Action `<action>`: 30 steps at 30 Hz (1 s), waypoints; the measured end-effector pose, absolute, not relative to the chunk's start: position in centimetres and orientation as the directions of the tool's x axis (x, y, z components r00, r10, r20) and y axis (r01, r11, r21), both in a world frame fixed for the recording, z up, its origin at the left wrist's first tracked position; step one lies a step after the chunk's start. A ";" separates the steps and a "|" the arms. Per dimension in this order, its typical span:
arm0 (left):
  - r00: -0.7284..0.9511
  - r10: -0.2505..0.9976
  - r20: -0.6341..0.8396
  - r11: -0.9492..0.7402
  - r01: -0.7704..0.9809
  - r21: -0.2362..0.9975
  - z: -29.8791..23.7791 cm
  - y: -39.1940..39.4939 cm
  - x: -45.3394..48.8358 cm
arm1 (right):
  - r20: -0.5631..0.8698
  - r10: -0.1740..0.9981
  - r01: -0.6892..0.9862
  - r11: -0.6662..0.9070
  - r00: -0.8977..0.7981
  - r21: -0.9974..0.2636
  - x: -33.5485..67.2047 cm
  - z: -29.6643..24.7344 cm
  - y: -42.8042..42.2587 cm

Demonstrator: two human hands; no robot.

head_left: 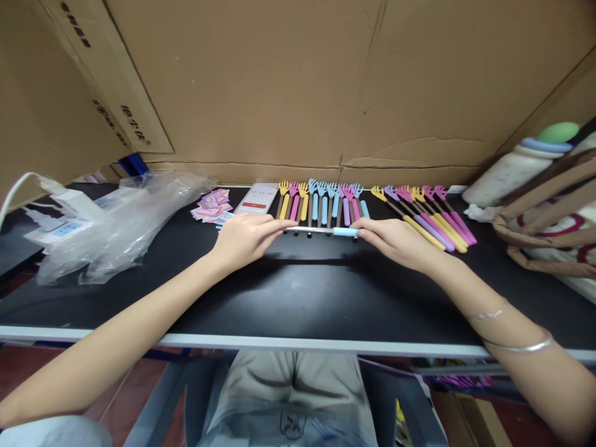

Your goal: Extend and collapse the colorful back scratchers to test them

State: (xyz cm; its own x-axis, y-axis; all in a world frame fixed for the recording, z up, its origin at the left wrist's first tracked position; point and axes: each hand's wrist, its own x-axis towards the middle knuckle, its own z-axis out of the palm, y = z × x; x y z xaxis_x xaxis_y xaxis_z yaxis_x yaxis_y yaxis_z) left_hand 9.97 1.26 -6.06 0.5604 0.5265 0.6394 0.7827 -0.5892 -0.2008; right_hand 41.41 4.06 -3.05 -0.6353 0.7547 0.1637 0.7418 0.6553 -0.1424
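Note:
A light blue back scratcher [345, 232] with a metal rod is held level above the black table, stretched between both hands. My left hand [246, 237] is closed around the rod near the claw end, and the blue claw tips poke out behind that hand. At the other end my right hand [393, 241] pinches the blue handle. Just behind the rod lies a row of back scratchers [321, 208] in yellow, pink, blue and purple, claws pointing away. More back scratchers [433, 226], with longer-looking rods, lie slanted to the right of my right hand.
Behind my left hand are a phone [256, 198] and a pile of pink cards [212, 206]. Clear plastic bags [125, 230] partly cover a power strip [65, 228] at left. A bottle [516, 167] and a brown-handled bag [549, 217] stand at right. Cardboard [298, 81] walls the back.

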 end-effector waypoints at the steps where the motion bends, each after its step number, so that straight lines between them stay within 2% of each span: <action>1: 0.561 0.524 0.642 -0.591 0.781 -0.200 -6.0 1.2 10.0 | 0.158 0.755 0.738 0.655 -0.636 -0.161 41.4 -3.1 4.1; 15: 0.592 0.462 0.661 -0.614 0.751 -0.243 -6.1 1.5 9.7 | 0.103 0.728 0.655 0.661 -0.678 -0.365 41.4 -3.2 4.1; 23: 0.569 0.498 0.655 -0.606 0.768 -0.207 -6.0 1.4 9.9 | 0.123 0.727 0.648 0.665 -0.675 -0.371 41.3 -3.3 4.2; 30: 0.556 0.518 0.650 -0.595 0.780 -0.192 -6.0 1.3 10.0 | 0.240 0.724 0.636 0.685 -0.646 -0.355 41.4 -3.5 4.3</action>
State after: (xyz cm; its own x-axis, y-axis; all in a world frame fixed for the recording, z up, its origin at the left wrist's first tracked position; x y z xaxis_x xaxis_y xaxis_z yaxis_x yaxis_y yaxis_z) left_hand 9.96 1.34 -5.98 0.5556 0.5180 0.6504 0.7802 -0.5953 -0.1923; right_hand 41.42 4.28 -3.51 -0.6463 0.7245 0.2398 0.6363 0.6851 -0.3546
